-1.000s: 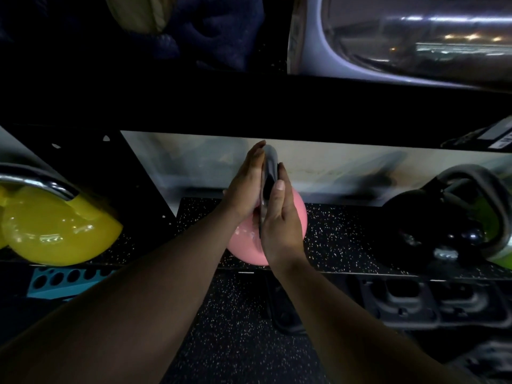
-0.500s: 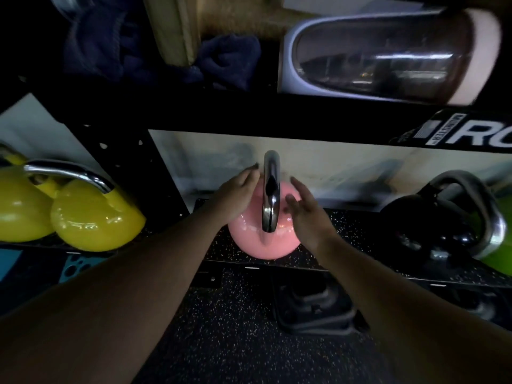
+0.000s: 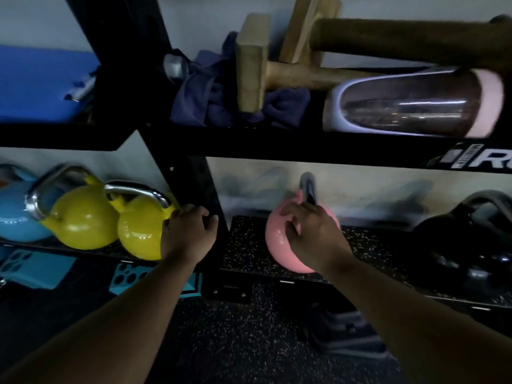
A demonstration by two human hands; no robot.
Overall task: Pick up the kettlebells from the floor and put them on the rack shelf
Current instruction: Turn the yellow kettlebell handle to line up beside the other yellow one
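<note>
A pink kettlebell [image 3: 277,245] with a steel handle [image 3: 307,189] stands upright on the speckled lower rack shelf [image 3: 243,245], near its front edge. My right hand [image 3: 313,234] is in front of the bell's upper right side, fingers loosely curled and apart, not around the handle. My left hand [image 3: 189,234] is off to the left, in front of the black rack upright [image 3: 194,184] and beside a yellow kettlebell [image 3: 138,234]; its fingers are apart and it holds nothing.
A second yellow kettlebell [image 3: 80,220] and a blue one [image 3: 13,214] sit on the left shelf section. A black kettlebell [image 3: 457,239] stands at the right. The upper shelf holds wooden blocks [image 3: 252,65], a blue cloth [image 3: 199,92] and a bottle [image 3: 401,103]. Speckled floor [image 3: 221,342] lies below.
Both hands let go of the pink kettlebell's handle and drew apart. My left hand moved left to the rack upright. The view tilted up and left.
</note>
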